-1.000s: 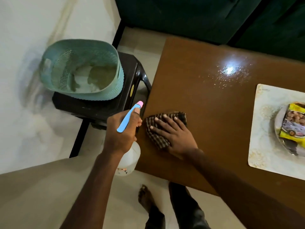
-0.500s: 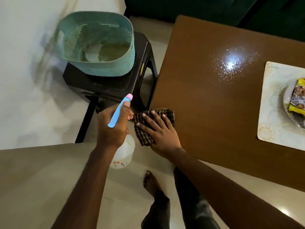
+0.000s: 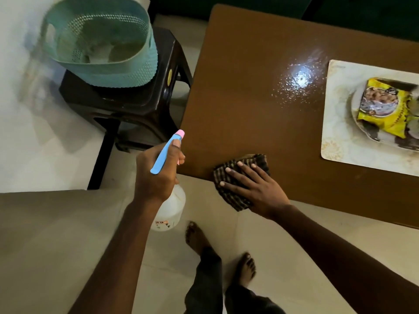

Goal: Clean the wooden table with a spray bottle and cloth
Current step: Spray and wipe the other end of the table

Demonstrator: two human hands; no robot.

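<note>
- Brown checked cloth [image 3: 231,198] lies at the wooden bench [image 3: 238,109] near edge, pressed flat under the right grip [image 3: 256,189], fingers spread.
- Left grip [image 3: 156,175] curls round the spray bottle [image 3: 170,211], held beside the bench.
- Wiping seems in hand; the next move likely calls for sweeping toward the wet patch [image 3: 297,80].

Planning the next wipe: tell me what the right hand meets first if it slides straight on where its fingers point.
The right hand, flat on the cloth, has only bare wooden table ahead to its side edge. Beyond, the left hand gripping the spray bottle seems first in line, though depth is unclear.
</note>
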